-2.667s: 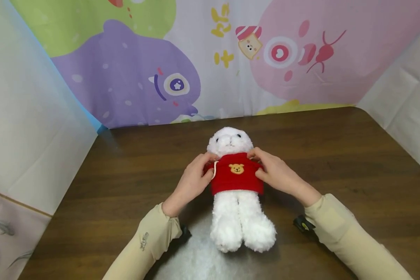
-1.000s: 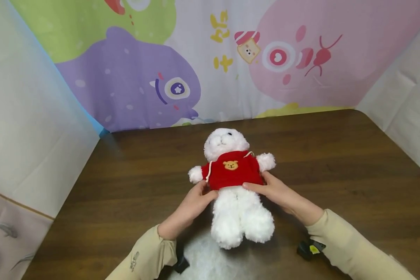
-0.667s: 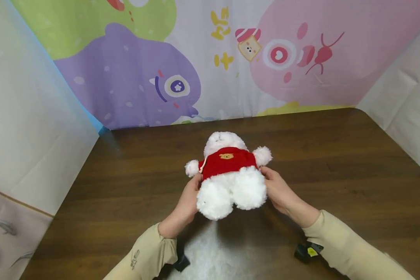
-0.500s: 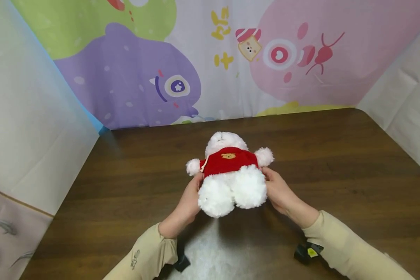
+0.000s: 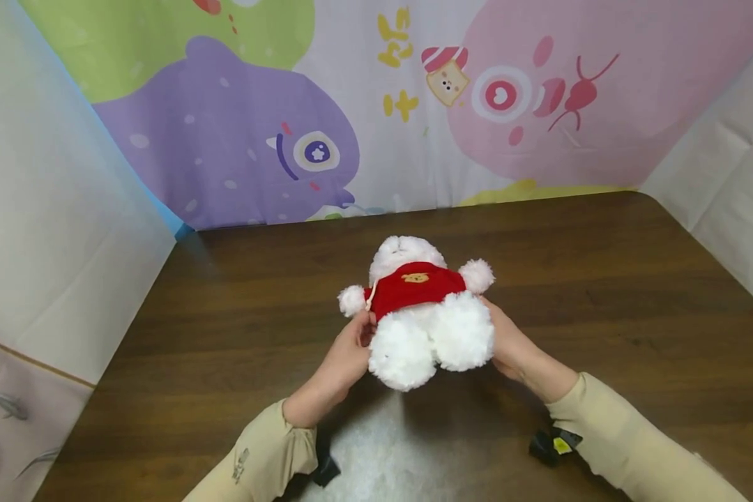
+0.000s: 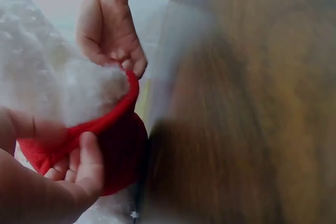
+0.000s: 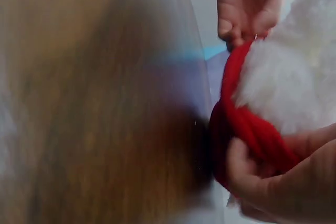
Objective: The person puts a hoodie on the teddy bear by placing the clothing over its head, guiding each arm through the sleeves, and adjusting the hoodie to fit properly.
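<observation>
A white plush toy (image 5: 408, 254) tilts back over the table in the head view, its feet toward me and its eyes out of sight. It wears a red shirt (image 5: 398, 289) with a bear face on the chest. My left hand (image 5: 341, 362) pinches the shirt's hem on the left side; the left wrist view shows thumb and fingers on the red cloth (image 6: 113, 145). On the other side my right hand (image 5: 521, 348) pinches the hem too, its fingertips hidden behind the leg in the head view but visible on the cloth (image 7: 252, 129) in the right wrist view.
Under the toy is a dark wooden table (image 5: 257, 279) with a bright reflection near its front. A cartoon-printed curtain (image 5: 401, 153) hangs behind it, and pale panels (image 5: 69, 174) stand at both sides. Black wrist devices (image 5: 549, 446) sit under the sleeves.
Both hands moved from the toy's shoulders down to the shirt's hem. The toy's legs came up toward me and its head tipped back. Lately it shifted slightly right.
</observation>
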The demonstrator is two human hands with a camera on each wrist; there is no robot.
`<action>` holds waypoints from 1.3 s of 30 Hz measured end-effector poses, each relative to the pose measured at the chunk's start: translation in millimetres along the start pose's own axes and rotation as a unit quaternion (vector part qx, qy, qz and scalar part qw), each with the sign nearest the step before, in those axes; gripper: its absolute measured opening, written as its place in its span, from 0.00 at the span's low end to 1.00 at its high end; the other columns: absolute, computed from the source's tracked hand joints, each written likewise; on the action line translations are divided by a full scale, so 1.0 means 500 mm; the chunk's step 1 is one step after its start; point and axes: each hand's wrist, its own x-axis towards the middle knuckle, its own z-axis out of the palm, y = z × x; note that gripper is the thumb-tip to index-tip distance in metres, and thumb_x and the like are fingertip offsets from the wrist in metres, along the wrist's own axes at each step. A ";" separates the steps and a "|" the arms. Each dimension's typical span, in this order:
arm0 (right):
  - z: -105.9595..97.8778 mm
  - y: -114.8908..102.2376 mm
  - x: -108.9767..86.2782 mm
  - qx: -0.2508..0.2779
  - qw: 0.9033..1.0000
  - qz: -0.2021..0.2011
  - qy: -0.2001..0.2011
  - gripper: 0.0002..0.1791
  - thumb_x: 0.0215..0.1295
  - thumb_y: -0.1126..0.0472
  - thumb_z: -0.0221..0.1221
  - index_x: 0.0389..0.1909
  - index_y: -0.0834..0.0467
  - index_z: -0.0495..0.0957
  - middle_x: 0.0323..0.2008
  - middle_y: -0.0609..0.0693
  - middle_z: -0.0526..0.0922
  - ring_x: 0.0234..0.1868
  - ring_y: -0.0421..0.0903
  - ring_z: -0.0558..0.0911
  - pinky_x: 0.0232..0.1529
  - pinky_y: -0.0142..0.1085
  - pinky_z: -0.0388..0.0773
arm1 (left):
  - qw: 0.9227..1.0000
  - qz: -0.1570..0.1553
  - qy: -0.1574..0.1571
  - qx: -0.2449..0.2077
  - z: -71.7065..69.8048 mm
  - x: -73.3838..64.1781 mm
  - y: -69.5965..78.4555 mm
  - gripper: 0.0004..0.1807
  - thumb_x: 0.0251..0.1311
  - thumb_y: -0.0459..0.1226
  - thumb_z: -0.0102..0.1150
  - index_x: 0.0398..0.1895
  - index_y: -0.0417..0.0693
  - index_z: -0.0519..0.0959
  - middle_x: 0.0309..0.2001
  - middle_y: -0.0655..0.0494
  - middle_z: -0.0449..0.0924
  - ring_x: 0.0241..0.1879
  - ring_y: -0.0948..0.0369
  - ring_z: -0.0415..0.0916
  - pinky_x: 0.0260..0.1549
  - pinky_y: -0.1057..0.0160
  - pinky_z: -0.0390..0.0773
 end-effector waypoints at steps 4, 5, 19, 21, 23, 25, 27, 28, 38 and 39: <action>0.006 -0.001 0.000 -0.007 1.000 0.002 -0.017 0.30 0.62 0.65 0.51 0.63 0.64 0.50 0.55 0.60 0.64 0.51 0.41 0.65 0.49 0.32 0.67 | 1.000 0.004 -0.005 -0.007 0.001 -0.001 -0.001 0.12 0.50 0.25 0.53 0.38 0.35 0.66 0.35 0.50 0.70 0.35 0.61 0.68 0.36 0.67 0.69; 0.008 -0.002 0.000 -0.009 1.000 0.000 -0.020 0.30 0.62 0.65 0.52 0.62 0.64 0.50 0.54 0.60 0.64 0.52 0.42 0.65 0.49 0.33 0.67 | 1.000 0.007 -0.007 -0.013 0.001 0.000 -0.003 0.12 0.51 0.26 0.53 0.40 0.34 0.67 0.37 0.49 0.71 0.37 0.61 0.68 0.37 0.67 0.70; 0.005 -0.001 -0.001 -0.068 0.996 -0.006 -0.051 0.32 0.56 0.62 0.60 0.57 0.64 0.53 0.52 0.61 0.65 0.54 0.51 0.65 0.49 0.38 0.69 | 0.996 0.030 -0.052 -0.066 -0.010 -0.002 -0.010 0.28 0.54 0.30 0.55 0.60 0.38 0.64 0.54 0.44 0.71 0.51 0.59 0.68 0.51 0.63 0.69; -0.004 -0.009 0.000 -0.084 0.995 0.024 -0.057 0.33 0.55 0.61 0.60 0.57 0.65 0.55 0.53 0.62 0.66 0.54 0.53 0.66 0.50 0.40 0.71 | 0.997 0.013 -0.050 -0.055 -0.013 0.000 -0.006 0.24 0.54 0.29 0.51 0.57 0.36 0.67 0.51 0.44 0.73 0.48 0.60 0.69 0.47 0.64 0.70; -0.015 -0.023 0.001 -0.106 0.990 0.055 -0.074 0.32 0.56 0.60 0.59 0.58 0.66 0.56 0.54 0.62 0.66 0.52 0.53 0.68 0.49 0.42 0.73 | 0.997 -0.006 -0.050 -0.052 -0.020 0.003 0.000 0.20 0.54 0.27 0.47 0.53 0.34 0.69 0.46 0.45 0.74 0.44 0.61 0.70 0.44 0.65 0.70; -0.026 -0.039 0.000 -0.137 0.983 0.079 -0.093 0.30 0.58 0.59 0.57 0.58 0.67 0.58 0.53 0.63 0.68 0.50 0.53 0.71 0.47 0.43 0.75 | 0.996 -0.029 -0.053 -0.059 -0.028 0.005 0.006 0.17 0.52 0.24 0.41 0.46 0.32 0.71 0.39 0.48 0.75 0.38 0.62 0.70 0.38 0.66 0.71; -0.036 -0.053 -0.001 -0.168 0.975 0.089 -0.113 0.28 0.61 0.58 0.54 0.59 0.68 0.60 0.53 0.63 0.70 0.48 0.52 0.73 0.47 0.43 0.76 | 0.993 -0.059 -0.059 -0.083 -0.037 0.007 0.015 0.14 0.50 0.24 0.36 0.37 0.34 0.70 0.32 0.53 0.73 0.33 0.63 0.70 0.34 0.66 0.72; -0.039 -0.059 -0.002 -0.175 0.973 0.093 -0.121 0.27 0.63 0.58 0.52 0.58 0.68 0.61 0.52 0.63 0.71 0.47 0.51 0.74 0.46 0.43 0.76 | 0.990 -0.076 -0.063 -0.097 -0.041 0.008 0.018 0.12 0.50 0.25 0.35 0.34 0.36 0.70 0.30 0.55 0.73 0.31 0.62 0.70 0.33 0.65 0.73; -0.024 -0.057 -0.001 -0.131 0.977 0.132 -0.108 0.33 0.69 0.44 0.39 0.55 0.72 0.62 0.37 0.59 0.79 0.29 0.46 0.82 0.37 0.41 0.80 | 0.985 -0.145 -0.070 -0.070 -0.032 0.006 0.015 0.20 0.63 0.46 0.46 0.46 0.36 0.71 0.33 0.54 0.76 0.30 0.64 0.74 0.33 0.64 0.77; -0.022 -0.052 0.000 -0.136 0.977 0.125 -0.103 0.33 0.69 0.45 0.41 0.56 0.72 0.62 0.39 0.60 0.78 0.30 0.46 0.82 0.37 0.41 0.80 | 0.985 -0.139 -0.072 -0.069 -0.030 0.005 0.011 0.21 0.63 0.44 0.47 0.50 0.35 0.70 0.36 0.51 0.77 0.31 0.64 0.74 0.34 0.64 0.78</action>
